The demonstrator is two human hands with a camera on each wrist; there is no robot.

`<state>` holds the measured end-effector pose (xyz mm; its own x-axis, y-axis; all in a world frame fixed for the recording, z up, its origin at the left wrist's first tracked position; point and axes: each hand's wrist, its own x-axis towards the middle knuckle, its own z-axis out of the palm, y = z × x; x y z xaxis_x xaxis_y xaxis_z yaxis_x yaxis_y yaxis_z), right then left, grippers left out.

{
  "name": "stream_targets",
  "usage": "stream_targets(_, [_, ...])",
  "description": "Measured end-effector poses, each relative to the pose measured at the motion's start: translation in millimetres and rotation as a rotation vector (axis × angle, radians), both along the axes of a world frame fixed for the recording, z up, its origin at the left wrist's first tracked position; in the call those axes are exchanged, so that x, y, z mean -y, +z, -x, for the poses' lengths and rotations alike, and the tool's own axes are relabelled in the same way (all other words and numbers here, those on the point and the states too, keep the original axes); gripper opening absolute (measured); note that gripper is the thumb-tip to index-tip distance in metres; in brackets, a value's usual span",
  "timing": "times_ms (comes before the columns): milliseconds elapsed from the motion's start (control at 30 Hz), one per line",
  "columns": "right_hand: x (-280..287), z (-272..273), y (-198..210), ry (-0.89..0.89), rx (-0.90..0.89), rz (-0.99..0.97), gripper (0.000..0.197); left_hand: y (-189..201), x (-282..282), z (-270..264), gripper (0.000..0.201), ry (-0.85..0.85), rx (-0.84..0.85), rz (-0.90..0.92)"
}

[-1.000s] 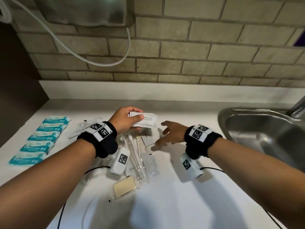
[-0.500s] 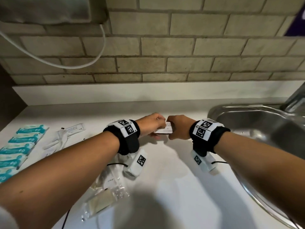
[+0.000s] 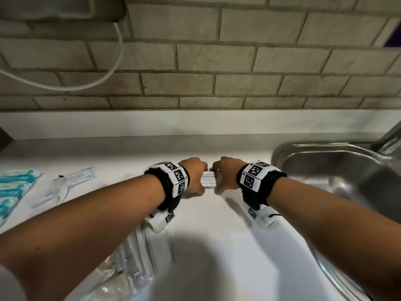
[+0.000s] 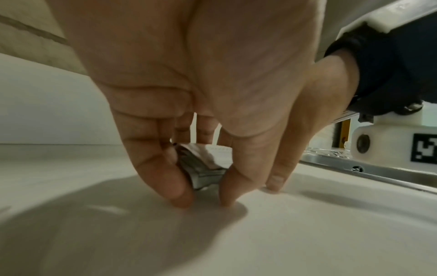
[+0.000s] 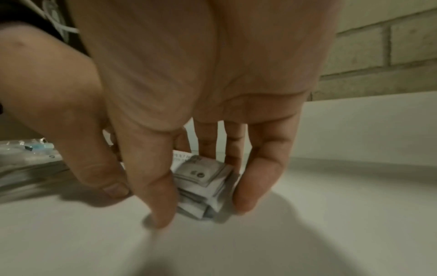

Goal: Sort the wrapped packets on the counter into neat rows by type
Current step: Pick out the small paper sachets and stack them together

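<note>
A small stack of white shampoo-with-conditioner sachets [image 3: 210, 180] stands on edge on the white counter [image 3: 217, 246], held between both hands. My left hand [image 3: 195, 175] pinches its left end between thumb and fingers, as the left wrist view shows at the stack [image 4: 203, 171]. My right hand [image 3: 225, 174] pinches the right end; the right wrist view shows the sachets [image 5: 203, 184] fanned between thumb and fingers, fingertips touching the counter. One more shampoo sachet [image 3: 80, 173] lies flat at the left.
Teal-printed packets [image 3: 13, 192] lie in a row at the far left. Clear-wrapped packets [image 3: 121, 270] are piled under my left forearm, another clear wrap [image 3: 54, 192] beside the lone sachet. A steel sink [image 3: 338, 181] is set into the counter at the right. Brick wall behind.
A second ago only my left hand held the sachets, above the pile. Both hands then closed on the stack and have lowered it onto the counter nearer the sink.
</note>
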<state>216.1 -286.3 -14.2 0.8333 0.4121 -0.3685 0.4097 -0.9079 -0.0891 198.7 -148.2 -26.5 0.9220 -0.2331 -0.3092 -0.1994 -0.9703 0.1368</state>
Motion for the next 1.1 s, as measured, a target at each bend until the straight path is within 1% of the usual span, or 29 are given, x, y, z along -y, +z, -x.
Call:
stream_targets(167, [-1.0,-4.0,-0.9,-0.007,-0.008,-0.038,0.057,7.7,0.2,-5.1,0.050,0.006,-0.028,0.018])
stream_targets(367, [-5.3,-6.5,-2.4,-0.006,0.001,-0.024,0.055,7.7,-1.8,-8.2,0.048,0.012,-0.019,0.007])
stream_targets(600, [-6.3,-13.1,-2.7,-0.014,-0.015,-0.019,0.051,10.3,0.2,-15.9,0.057,0.035,-0.017,0.037])
stream_targets(767, [-7.6,-14.8,-3.4,-0.007,-0.005,0.006,0.047,5.4,0.1,-18.7,0.051,0.036,-0.041,0.018])
stream_targets(933, [-8.7,-15.1,-3.6,-0.002,0.007,0.018,0.047,1.7,-2.6,-19.8,0.049,0.016,-0.040,0.026])
stream_targets(1100, [-8.3,-15.2,-0.7,0.010,-0.004,0.040,0.046,2.1,-7.0,-20.5,0.054,-0.041,-0.054,0.051])
